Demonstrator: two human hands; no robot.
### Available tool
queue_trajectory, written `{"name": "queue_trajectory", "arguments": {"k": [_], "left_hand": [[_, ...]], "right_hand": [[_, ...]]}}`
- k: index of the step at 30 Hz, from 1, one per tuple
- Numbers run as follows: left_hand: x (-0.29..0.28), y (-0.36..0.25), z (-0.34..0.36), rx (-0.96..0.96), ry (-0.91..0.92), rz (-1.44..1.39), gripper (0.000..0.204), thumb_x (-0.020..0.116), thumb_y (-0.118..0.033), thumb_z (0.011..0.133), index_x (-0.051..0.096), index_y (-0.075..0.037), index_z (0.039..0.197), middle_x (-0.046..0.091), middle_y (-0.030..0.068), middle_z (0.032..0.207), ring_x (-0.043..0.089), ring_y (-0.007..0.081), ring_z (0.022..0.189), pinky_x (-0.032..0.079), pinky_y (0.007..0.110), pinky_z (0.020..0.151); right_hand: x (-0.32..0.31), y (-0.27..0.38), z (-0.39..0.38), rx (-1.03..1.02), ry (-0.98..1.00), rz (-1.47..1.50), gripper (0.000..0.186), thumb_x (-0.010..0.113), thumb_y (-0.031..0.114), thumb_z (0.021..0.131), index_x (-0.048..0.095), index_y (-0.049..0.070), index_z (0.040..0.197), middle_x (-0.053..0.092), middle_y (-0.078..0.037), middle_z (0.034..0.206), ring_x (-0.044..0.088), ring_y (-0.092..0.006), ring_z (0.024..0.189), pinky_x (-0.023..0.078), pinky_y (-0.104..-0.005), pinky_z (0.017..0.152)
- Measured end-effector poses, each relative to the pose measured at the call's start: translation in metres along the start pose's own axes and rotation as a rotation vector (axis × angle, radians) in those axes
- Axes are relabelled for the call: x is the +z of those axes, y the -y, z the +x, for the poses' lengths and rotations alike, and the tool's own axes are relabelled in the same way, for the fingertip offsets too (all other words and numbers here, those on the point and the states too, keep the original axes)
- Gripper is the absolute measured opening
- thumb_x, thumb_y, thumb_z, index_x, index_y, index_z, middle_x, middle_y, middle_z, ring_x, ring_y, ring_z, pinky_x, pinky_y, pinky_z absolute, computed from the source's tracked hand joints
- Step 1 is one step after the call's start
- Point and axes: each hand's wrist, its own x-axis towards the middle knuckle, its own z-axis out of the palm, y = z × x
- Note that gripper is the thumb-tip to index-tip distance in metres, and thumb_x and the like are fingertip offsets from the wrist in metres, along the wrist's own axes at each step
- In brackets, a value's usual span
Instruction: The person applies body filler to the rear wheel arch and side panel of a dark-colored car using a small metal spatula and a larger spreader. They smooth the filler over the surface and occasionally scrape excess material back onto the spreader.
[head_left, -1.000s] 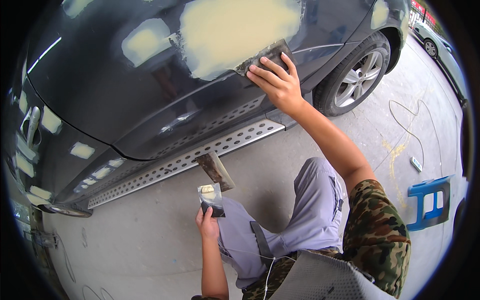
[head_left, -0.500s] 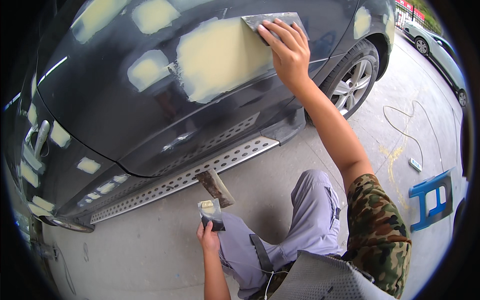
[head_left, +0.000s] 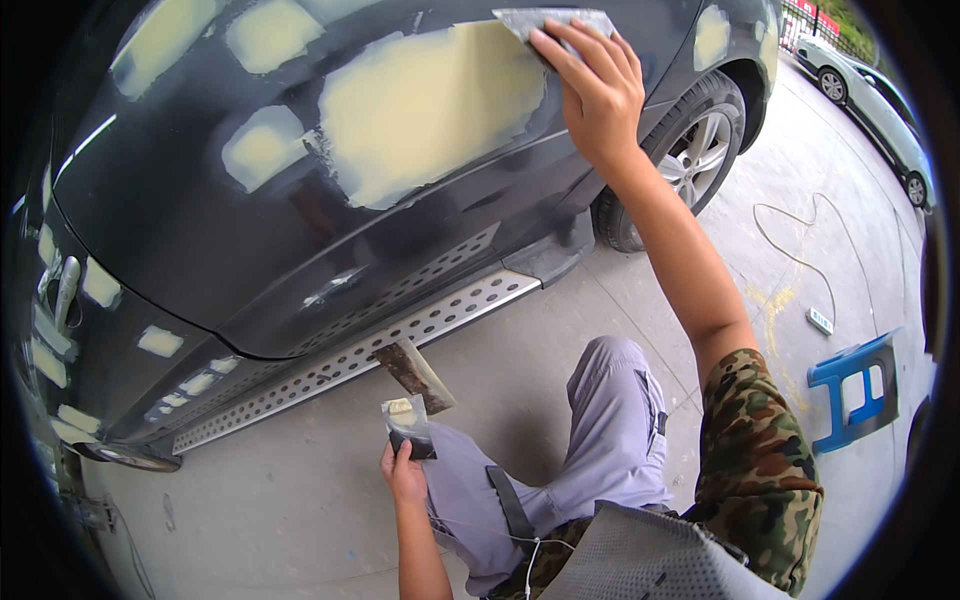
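My right hand (head_left: 606, 105) grips a flat grey putty spreader (head_left: 522, 24) at the upper right edge of a large cream putty patch (head_left: 410, 125) on the dark car door (head_left: 170, 210). The fingers lie over the spreader's face, hiding part of it. Low by my knee, my left hand (head_left: 404, 474) pinches a small dark putty spreader (head_left: 408, 432) bearing a lump of cream putty (head_left: 402, 407). A wider, stained blade (head_left: 420, 378) shows just beyond it; whether that hand also holds it is unclear.
A perforated silver running board (head_left: 370, 350) runs along the car's lower side, near my legs. Smaller putty patches (head_left: 265, 145) dot the bodywork. A blue stool (head_left: 853, 395) lies at the right, near a cable (head_left: 815, 265) on the concrete floor. Another car (head_left: 865, 110) stands far right.
My right hand and its spreader have moved right, off the patch's right part, baring its edge. The car has shifted left in view. My left hand keeps its hold.
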Motion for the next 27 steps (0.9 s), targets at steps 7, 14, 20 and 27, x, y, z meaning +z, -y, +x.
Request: {"name": "queue_trajectory", "arguments": {"k": [7,14,20,27], "left_hand": [[0.002,-0.001,0.002,-0.016,-0.011,0.002,0.031,0.062,-0.002,0.104,0.065,0.006,0.133,0.072,0.0138,0.125,0.072,0.0249,0.110,0.060,0.040,0.096],[-0.004,0.002,0.007,-0.046,-0.007,0.027,0.037,0.063,-0.004,0.104,0.062,0.003,0.140,0.072,0.0120,0.128,0.071,0.0236,0.110,0.058,0.040,0.096],[-0.006,0.004,0.008,-0.049,0.008,0.027,0.036,0.064,-0.004,0.104,0.063,0.002,0.140,0.072,0.0121,0.129,0.071,0.0232,0.111,0.058,0.039,0.096],[0.001,0.002,0.001,-0.028,-0.028,0.011,0.029,0.063,-0.001,0.103,0.067,0.006,0.131,0.072,0.0130,0.124,0.072,0.0251,0.109,0.060,0.040,0.095]], "right_hand": [[0.025,0.026,-0.020,-0.004,0.048,0.065,0.040,0.069,0.007,0.089,0.081,0.028,0.122,0.076,0.007,0.127,0.070,-0.0198,0.120,0.043,-0.0511,0.112],[0.018,0.051,-0.075,-0.023,0.170,0.096,0.035,0.073,0.014,0.087,0.083,0.027,0.118,0.076,0.006,0.126,0.068,-0.0214,0.124,0.042,-0.0565,0.115],[0.017,0.054,-0.116,-0.053,0.254,0.108,0.037,0.082,0.020,0.084,0.083,0.027,0.120,0.075,0.007,0.129,0.066,-0.0207,0.129,0.040,-0.0558,0.119],[0.002,0.046,-0.124,-0.076,0.311,0.185,0.038,0.079,0.012,0.085,0.083,0.022,0.121,0.076,0.002,0.131,0.067,-0.0241,0.130,0.042,-0.0536,0.120]]}}
